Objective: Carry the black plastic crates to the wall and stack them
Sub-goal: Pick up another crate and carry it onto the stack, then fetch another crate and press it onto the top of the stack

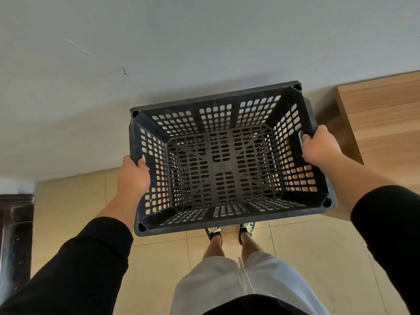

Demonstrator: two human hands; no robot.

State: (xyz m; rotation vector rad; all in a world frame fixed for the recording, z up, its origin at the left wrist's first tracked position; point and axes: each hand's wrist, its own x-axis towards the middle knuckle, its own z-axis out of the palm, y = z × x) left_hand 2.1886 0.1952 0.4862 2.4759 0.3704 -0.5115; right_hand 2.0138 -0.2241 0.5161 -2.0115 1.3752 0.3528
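Nearest the camera, two black sleeves (97, 253) reach forward over light shorts (229, 283), with shoes (229, 230) on the tiled floor (318, 258) directly below.

Beyond the sleeves, both hands carry one black plastic crate (225, 162), held clear of the floor, open side up and empty. The left hand (134, 176) grips the left short wall near its rim; its fingers (142, 163) curl over the top edge, thumb side inward. The right hand (320, 144) grips the right short wall in the same manner, its fingers (305, 138) wrapped over the rim at what appears to be a handle slot. Both grips are clenched on the crate, neither released.

Governing relation: the crate's long axis runs left to right between the hands, roughly parallel to the wall (181, 53), skewed slightly so that the right end lies farther forward. The right hand is accordingly nearer the wall than the left. The far long wall of the crate lies close to the foot of the wall in this view; whether it touches cannot be determined.

To the right, beyond the crate, a wooden surface (381, 114) lies just beside the right hand. At far left, a dark door frame (16, 235) meets the floor.

No second crate is visible. Judgement: the carrying step is near its end, and setting down requires lowering both ends evenly, keeping the right hand clear of the wooden edge.
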